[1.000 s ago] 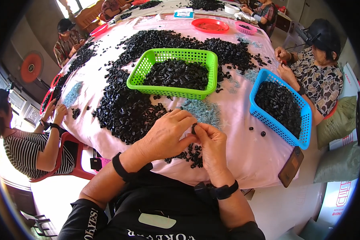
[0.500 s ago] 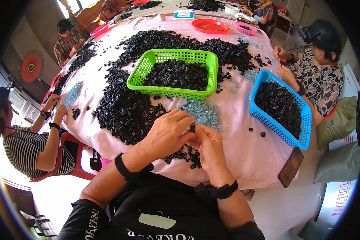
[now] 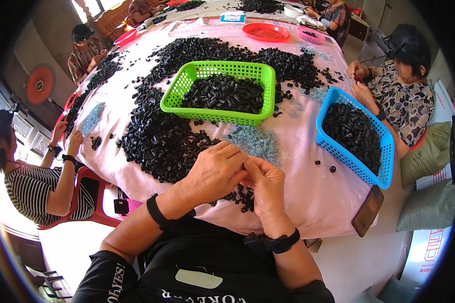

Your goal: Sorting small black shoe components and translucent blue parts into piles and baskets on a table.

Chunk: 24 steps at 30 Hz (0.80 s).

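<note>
My left hand (image 3: 215, 171) and my right hand (image 3: 269, 191) meet over the near edge of the pink-covered table (image 3: 308, 202). Both are closed, fingertips together around a small black plastic part (image 3: 244, 165), mostly hidden by the fingers. Just beyond them lies a heap of small clear bluish pieces (image 3: 260, 144). A large pile of black plastic parts (image 3: 154, 144) spreads to the left, and a few more lie beneath my hands. Behind the clear heap stands a green basket (image 3: 212, 115) holding many black parts.
To the right, a blue basket (image 3: 345, 165) of black parts stands near a phone (image 3: 366, 211) at the table edge. A red tray (image 3: 266, 33) and pink basket (image 3: 311, 36) sit farther back. Other people work around the table, one at right (image 3: 404, 96), one at left (image 3: 45, 187).
My fingers have shifted slightly around the small black part, which now shows less. At the left, the other person's hands have moved apart. The baskets stay put.
</note>
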Each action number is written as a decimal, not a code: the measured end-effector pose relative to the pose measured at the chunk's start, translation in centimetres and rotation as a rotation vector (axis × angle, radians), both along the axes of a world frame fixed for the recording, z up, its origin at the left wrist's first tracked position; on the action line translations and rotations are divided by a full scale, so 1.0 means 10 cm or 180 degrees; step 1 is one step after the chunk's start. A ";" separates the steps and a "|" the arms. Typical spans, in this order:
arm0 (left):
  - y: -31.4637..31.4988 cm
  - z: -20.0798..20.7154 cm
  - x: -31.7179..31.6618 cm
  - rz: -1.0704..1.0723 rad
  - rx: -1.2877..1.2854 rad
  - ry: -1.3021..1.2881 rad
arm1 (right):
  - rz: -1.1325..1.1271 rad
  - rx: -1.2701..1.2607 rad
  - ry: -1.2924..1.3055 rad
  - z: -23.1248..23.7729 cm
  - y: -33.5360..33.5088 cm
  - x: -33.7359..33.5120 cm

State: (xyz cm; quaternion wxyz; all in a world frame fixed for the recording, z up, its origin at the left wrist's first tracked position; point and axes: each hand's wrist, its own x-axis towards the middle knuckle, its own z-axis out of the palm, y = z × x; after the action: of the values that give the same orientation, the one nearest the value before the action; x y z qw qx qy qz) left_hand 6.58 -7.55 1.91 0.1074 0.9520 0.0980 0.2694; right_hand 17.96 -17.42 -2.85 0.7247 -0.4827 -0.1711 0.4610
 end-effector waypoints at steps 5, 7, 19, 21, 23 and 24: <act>-0.02 -0.02 -0.01 0.0028 -0.0023 0.0041 | 0.0048 -0.0057 -0.0103 -0.01 -0.01 0.02; -0.02 -0.01 0.00 0.0012 -0.0081 0.0050 | -0.0001 0.0008 -0.0118 -0.04 -0.02 0.02; 0.04 -0.04 0.02 0.0120 -0.0228 0.0132 | 0.0130 0.0142 0.0059 -0.07 0.01 0.02; 0.06 -0.03 0.00 0.0287 -0.0232 0.0321 | 0.0263 0.0067 0.0086 -0.09 0.00 0.03; 0.05 -0.03 0.00 0.0266 -0.0170 0.0314 | 0.0397 -0.0010 0.0113 -0.09 0.00 0.03; 0.05 -0.03 0.00 0.0248 -0.0111 0.0308 | 0.0361 -0.0038 0.0066 -0.08 0.00 0.03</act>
State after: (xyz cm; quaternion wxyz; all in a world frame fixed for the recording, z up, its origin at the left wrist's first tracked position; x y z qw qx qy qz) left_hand 6.57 -7.09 1.61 0.1086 0.9573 0.1448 0.2253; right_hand 18.28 -17.45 -3.61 0.6963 -0.4718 -0.1878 0.5073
